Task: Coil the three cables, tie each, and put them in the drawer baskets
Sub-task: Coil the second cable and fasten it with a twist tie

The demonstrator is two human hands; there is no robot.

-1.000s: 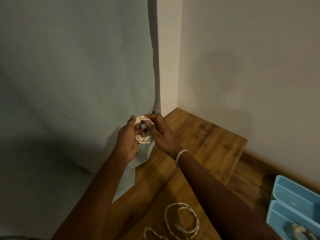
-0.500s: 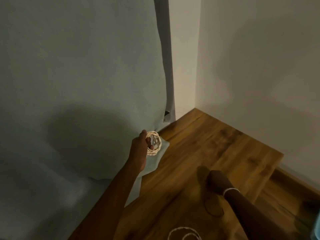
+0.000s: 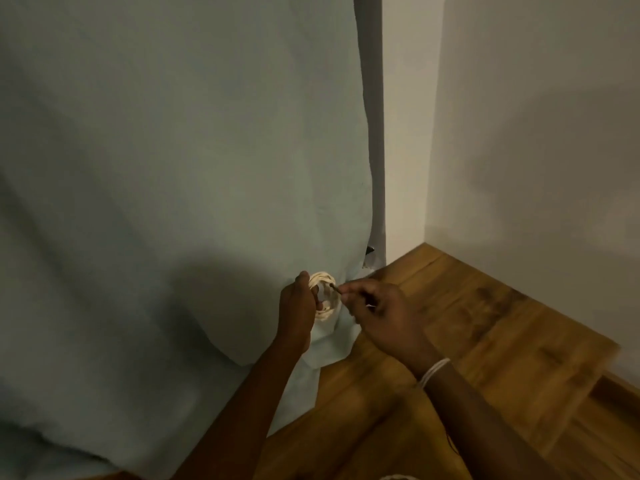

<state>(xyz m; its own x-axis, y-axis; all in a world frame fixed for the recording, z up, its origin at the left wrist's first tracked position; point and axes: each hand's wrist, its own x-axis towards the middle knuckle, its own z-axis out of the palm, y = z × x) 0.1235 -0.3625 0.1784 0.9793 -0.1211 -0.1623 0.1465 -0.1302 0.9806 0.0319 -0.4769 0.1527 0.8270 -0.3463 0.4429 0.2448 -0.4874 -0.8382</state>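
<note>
A small coil of cream braided cable point(image 3: 325, 295) is held upright in front of the pale hanging cloth, in my left hand point(image 3: 297, 308), whose fingers curl through the ring. My right hand point(image 3: 379, 315) is just right of the coil, pinching a thin dark tie point(image 3: 335, 287) whose tip touches the coil's upper right side. A sliver of another cream cable point(image 3: 398, 477) shows at the bottom edge. The baskets are out of view.
A wooden tabletop point(image 3: 485, 341) runs from the room corner toward the lower right, with a lower wooden ledge point(image 3: 616, 410) beyond its right edge. The pale blue-grey cloth point(image 3: 173, 168) hangs on the left and drapes over the table's left side. White walls point(image 3: 536, 133) close the corner.
My right hand left the coil, dropped to the tabletop half a second ago, and has come back up beside the coil pinching the dark tie. The view has swung left, hiding the baskets.
</note>
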